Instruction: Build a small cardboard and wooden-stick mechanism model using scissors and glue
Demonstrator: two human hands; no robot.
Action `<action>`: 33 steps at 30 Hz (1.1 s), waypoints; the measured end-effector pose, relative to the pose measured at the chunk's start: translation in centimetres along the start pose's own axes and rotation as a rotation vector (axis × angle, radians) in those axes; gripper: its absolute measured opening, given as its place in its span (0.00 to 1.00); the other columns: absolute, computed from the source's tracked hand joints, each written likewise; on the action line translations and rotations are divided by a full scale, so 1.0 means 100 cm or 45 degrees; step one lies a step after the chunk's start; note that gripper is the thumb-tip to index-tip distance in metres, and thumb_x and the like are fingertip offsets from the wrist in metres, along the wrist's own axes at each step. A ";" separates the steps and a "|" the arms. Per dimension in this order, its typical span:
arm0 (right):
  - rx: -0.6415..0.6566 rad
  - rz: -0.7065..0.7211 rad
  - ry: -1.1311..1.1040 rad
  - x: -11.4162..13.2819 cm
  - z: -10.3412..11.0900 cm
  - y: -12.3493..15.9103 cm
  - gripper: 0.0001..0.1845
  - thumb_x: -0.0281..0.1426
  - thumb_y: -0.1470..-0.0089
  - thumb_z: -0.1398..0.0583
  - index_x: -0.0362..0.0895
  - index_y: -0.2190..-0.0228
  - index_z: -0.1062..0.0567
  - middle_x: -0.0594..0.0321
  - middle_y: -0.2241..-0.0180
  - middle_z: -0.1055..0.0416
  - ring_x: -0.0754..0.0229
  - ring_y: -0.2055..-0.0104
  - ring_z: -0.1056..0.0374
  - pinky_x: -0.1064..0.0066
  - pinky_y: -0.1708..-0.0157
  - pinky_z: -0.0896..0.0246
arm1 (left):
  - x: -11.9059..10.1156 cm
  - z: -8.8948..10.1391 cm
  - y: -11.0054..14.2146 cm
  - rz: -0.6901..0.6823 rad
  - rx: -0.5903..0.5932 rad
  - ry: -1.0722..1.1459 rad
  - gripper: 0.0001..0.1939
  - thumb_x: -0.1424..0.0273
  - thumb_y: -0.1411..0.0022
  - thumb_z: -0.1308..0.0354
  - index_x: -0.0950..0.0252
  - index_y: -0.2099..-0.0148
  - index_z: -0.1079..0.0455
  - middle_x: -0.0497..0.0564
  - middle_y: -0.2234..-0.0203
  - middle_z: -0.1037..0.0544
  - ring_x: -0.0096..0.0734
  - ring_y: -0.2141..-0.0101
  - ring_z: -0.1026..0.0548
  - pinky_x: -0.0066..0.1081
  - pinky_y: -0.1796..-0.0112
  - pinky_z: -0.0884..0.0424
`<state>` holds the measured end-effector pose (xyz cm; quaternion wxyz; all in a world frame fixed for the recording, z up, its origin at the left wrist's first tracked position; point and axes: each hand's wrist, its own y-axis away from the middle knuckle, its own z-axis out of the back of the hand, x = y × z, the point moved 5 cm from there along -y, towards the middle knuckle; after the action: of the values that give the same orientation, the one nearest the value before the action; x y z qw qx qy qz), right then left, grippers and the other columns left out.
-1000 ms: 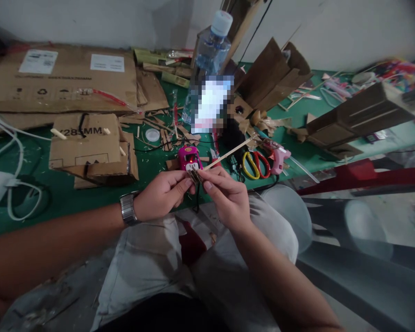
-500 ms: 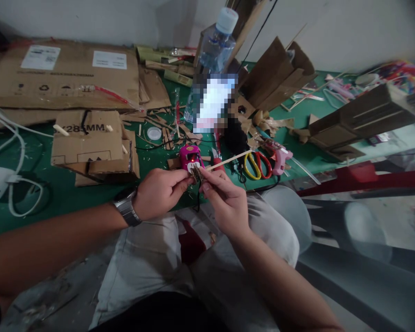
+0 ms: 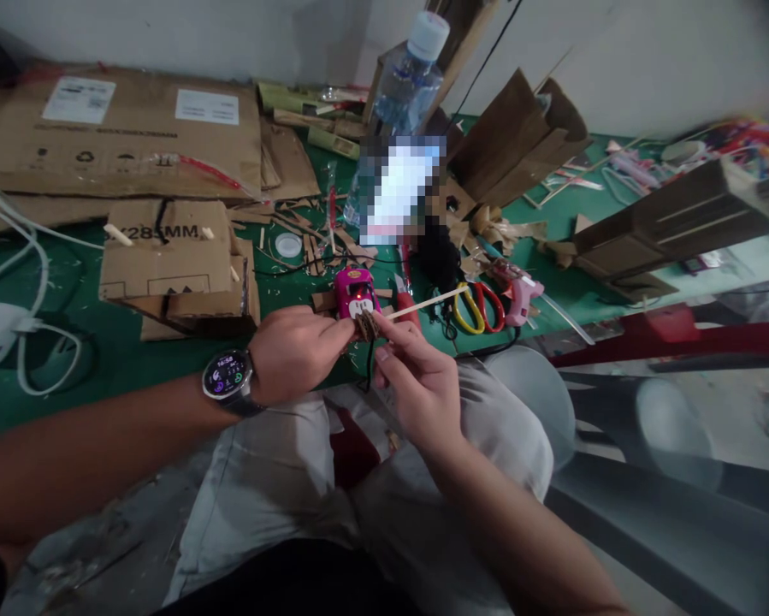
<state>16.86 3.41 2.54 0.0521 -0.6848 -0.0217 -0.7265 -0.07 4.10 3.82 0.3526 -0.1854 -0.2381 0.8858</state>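
Above the near edge of the green surface [image 3: 280, 299], a ridged cardboard piece [image 3: 367, 326] is pinched by the left hand [image 3: 298, 352], whose wrist has been rolled to expose the watch face [image 3: 228, 374]; re-angling of the piece is suggested. The piece is touched by the right hand's [image 3: 426, 376] index finger; whether the wooden stick [image 3: 428, 303] is gripped cannot be told. Just beyond, a pink device [image 3: 350, 286] is placed.

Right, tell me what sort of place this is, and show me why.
Most likely a craft workspace: the green table is littered with cardboard scraps, and scissors with yellow and red handles lie beside what looks like a pink glue gun.
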 end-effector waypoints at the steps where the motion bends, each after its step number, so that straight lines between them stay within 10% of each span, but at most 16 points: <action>1: 0.002 0.011 -0.002 0.000 0.000 0.001 0.21 0.28 0.38 0.37 0.54 0.47 0.14 0.64 0.67 0.33 0.65 0.72 0.35 0.69 0.73 0.34 | 0.001 -0.001 0.000 0.014 -0.004 0.032 0.13 0.75 0.24 0.51 0.65 0.61 0.28 0.48 0.77 0.23 0.34 0.77 0.26 0.37 0.70 0.37; 18: 0.154 0.540 0.304 0.018 0.016 -0.002 0.23 0.26 0.33 0.37 0.60 0.42 0.17 0.54 0.45 0.24 0.52 0.49 0.24 0.58 0.56 0.19 | 0.013 -0.012 -0.007 0.500 0.272 1.256 0.19 0.60 0.22 0.47 0.66 0.61 0.22 0.48 0.72 0.21 0.26 0.72 0.27 0.25 0.69 0.34; 33: 0.147 0.533 0.360 0.016 0.021 -0.006 0.19 0.28 0.35 0.34 0.58 0.47 0.15 0.58 0.48 0.16 0.52 0.52 0.18 0.55 0.54 0.16 | 0.011 -0.015 -0.007 0.549 0.362 1.382 0.21 0.58 0.22 0.47 0.65 0.63 0.21 0.46 0.78 0.24 0.26 0.75 0.27 0.25 0.70 0.32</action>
<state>18.75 4.10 4.29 0.2429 -0.5620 0.0865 -0.7859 0.34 5.73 2.80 0.2574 -0.6063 0.1397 0.7393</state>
